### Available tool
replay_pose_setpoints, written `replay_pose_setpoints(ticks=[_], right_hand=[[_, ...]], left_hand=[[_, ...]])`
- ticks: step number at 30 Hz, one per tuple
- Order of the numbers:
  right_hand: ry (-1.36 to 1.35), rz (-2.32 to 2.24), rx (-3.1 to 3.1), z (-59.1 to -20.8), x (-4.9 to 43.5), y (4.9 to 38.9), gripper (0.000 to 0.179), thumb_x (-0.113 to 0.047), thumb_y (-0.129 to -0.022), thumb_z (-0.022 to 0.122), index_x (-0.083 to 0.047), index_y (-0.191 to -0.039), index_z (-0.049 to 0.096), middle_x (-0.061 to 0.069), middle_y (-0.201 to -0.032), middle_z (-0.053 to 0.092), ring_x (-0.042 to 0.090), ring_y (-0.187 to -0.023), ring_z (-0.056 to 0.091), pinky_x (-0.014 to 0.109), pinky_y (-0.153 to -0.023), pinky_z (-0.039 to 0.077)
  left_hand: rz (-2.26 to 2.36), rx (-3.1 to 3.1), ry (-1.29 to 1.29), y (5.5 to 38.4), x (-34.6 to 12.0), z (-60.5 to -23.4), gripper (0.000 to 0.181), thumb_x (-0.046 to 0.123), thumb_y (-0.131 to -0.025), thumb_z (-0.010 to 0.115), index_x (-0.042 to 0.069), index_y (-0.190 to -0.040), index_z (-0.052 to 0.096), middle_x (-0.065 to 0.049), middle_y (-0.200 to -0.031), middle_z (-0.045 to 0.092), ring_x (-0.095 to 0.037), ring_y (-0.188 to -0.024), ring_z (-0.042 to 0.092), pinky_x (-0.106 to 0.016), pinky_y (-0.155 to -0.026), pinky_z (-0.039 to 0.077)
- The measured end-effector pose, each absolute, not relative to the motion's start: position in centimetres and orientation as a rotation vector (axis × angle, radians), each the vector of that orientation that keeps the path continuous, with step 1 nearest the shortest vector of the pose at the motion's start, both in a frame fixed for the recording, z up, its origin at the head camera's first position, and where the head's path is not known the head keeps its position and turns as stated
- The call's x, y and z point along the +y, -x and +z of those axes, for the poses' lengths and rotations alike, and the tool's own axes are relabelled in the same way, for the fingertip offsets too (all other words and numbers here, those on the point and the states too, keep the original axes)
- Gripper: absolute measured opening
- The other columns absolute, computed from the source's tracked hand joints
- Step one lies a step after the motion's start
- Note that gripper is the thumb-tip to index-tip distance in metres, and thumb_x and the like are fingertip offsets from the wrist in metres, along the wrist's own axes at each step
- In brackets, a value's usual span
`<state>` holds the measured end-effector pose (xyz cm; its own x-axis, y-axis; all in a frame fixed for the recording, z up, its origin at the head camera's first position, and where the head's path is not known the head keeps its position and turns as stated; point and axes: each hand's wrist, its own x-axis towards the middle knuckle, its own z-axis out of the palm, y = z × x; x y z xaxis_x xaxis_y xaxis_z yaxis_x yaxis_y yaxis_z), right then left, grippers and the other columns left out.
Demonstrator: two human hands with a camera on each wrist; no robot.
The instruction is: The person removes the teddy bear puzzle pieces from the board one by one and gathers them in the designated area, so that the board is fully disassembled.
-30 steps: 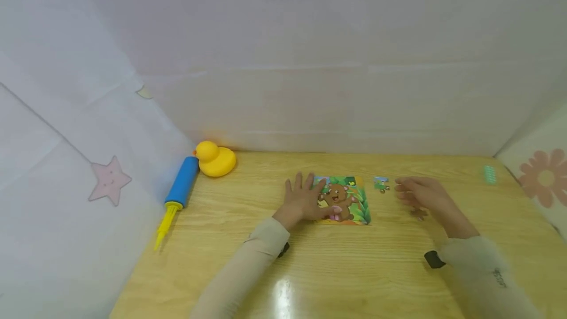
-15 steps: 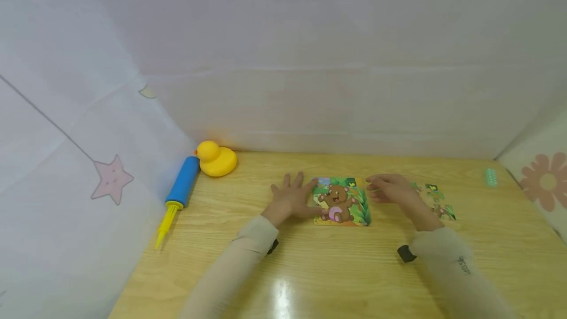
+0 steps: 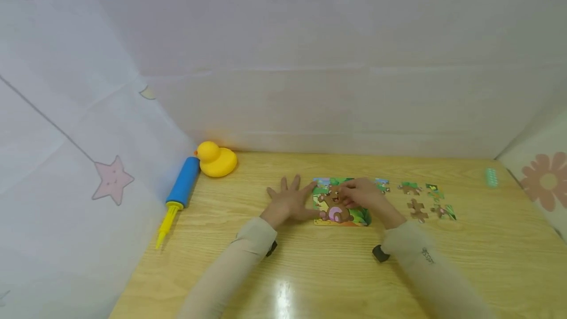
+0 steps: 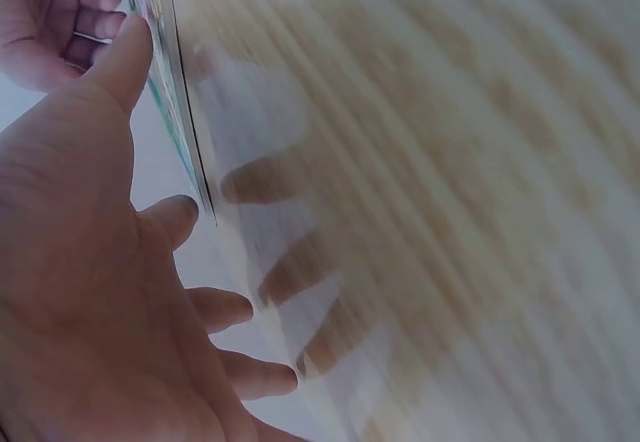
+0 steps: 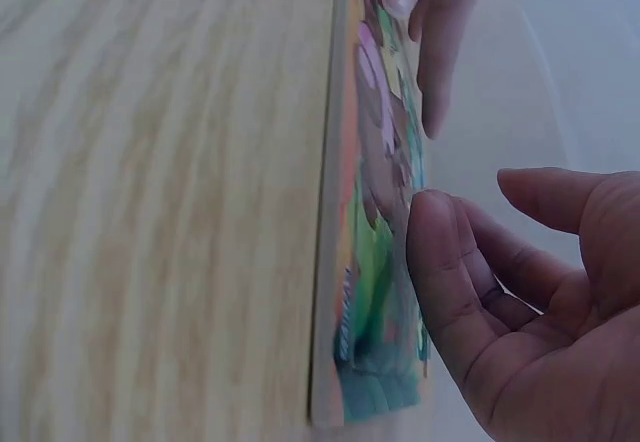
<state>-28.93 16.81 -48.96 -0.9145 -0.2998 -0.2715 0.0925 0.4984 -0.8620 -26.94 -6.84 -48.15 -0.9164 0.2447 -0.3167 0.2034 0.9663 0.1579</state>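
Pale fabric (image 3: 283,73) hangs behind the wood-grain table (image 3: 336,270) in my head feed. At far left lies a blue-and-yellow hand pump (image 3: 183,181), slanted. The bear picture board (image 3: 336,214) lies flat near the table's middle. I see the person's left hand (image 3: 288,207) spread wide, its thumb over the board's left edge. The right hand (image 3: 364,197) is over the board's right half with fingers bent; from the wrist feed I cannot tell whether they pinch anything. A yellow toy duck (image 3: 218,161) sits beside the pump's top end. Right of the board I count five loose jigsaw pieces (image 3: 417,210), the nearest just beside the right hand. A small mint-green object (image 3: 491,177) lies by the right edge.
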Motion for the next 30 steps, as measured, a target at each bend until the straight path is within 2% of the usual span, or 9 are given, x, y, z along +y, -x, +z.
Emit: replay_pose_setpoints(ticks=[4,8,14,20,30], right_hand=[[0.210,-1.337,2.377,-49.4,16.0,29.0,0.036,-0.021,-0.104,0.057,-0.001,-0.132,0.066,0.013,-0.099,0.076,0.016,-0.080,0.072,0.031,-0.072,0.062],[0.200,-1.302,2.397,-49.7,15.7,29.0,0.036,-0.022,-0.104,0.058,-0.003,-0.134,0.066,0.010,-0.097,0.075,0.014,-0.079,0.070,0.030,-0.072,0.062],[0.185,-1.239,2.442,-50.0,15.4,28.9,0.035,-0.024,-0.103,0.060,-0.003,-0.129,0.070,0.006,-0.089,0.074,0.013,-0.076,0.069,0.028,-0.071,0.060],[0.206,-1.221,2.487,-50.3,14.9,28.7,0.035,-0.022,-0.104,0.058,-0.008,-0.135,0.066,0.004,-0.084,0.073,0.013,-0.070,0.065,0.027,-0.067,0.059],[0.229,-1.216,2.517,-50.2,15.0,28.5,0.033,-0.023,-0.103,0.060,-0.009,-0.132,0.069,0.004,-0.089,0.075,0.013,-0.072,0.065,0.028,-0.068,0.058]], left_hand=[[0.157,2.765,-0.299,27.0,-6.8,-48.3,0.099,0.087,-0.078,0.055,0.049,-0.160,0.015,-0.010,-0.173,0.005,-0.051,-0.155,0.004,-0.086,-0.108,0.013],[0.143,2.754,-0.295,27.1,-6.8,-48.4,0.100,0.089,-0.077,0.054,0.051,-0.160,0.013,-0.009,-0.173,0.003,-0.050,-0.156,0.002,-0.086,-0.108,0.011],[0.148,2.756,-0.299,27.1,-6.9,-48.6,0.099,0.089,-0.078,0.052,0.050,-0.160,0.013,-0.009,-0.173,0.002,-0.051,-0.155,0.001,-0.085,-0.109,0.011],[0.157,2.753,-0.305,26.9,-7.0,-48.6,0.099,0.089,-0.078,0.052,0.049,-0.160,0.014,-0.009,-0.173,0.004,-0.051,-0.155,0.001,-0.085,-0.109,0.012],[0.127,2.758,-0.313,26.9,-6.8,-48.2,0.098,0.089,-0.078,0.052,0.050,-0.160,0.013,-0.009,-0.173,0.004,-0.050,-0.155,0.002,-0.085,-0.109,0.013]])
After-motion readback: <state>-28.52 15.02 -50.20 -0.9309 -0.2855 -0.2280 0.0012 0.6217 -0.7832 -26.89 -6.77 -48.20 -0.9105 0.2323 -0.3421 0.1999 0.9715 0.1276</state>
